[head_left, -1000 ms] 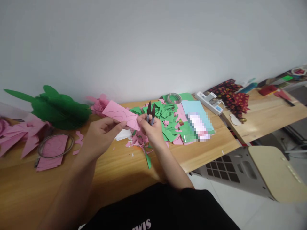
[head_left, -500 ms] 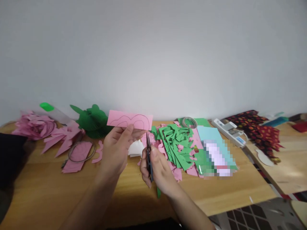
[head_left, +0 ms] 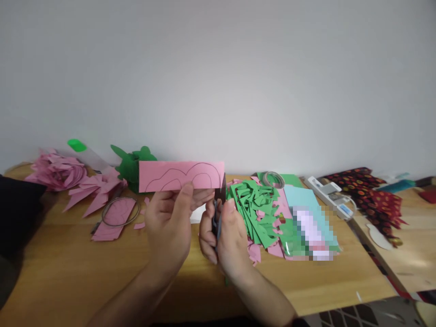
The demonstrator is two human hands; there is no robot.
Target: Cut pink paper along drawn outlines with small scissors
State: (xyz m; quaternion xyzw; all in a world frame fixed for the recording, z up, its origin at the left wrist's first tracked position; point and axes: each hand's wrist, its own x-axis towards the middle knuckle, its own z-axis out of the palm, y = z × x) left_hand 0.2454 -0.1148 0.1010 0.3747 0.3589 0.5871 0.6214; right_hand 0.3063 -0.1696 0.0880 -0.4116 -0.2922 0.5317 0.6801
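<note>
A pink paper strip with curved, drawn outlines is held up, facing me, by my left hand. Its thumb presses the lower edge while the fingers lie behind. My right hand is wrapped round a pair of dark scissors, blades pointing up. They stand at the strip's right end; whether the blades touch the paper I cannot tell. Below and right of the scissors lies a heap of green paper scraps, with pink scraps under it.
At left sit pink folded paper pieces, a green paper shape and a metal ring over pink paper. Further right are a tape roll, light blue paper, a power strip and dark red patterned cloth.
The pink strip has been turned more squarely toward me and brought nearer. The scissors have risen from below the strip to its right end. The view has shifted slightly.
</note>
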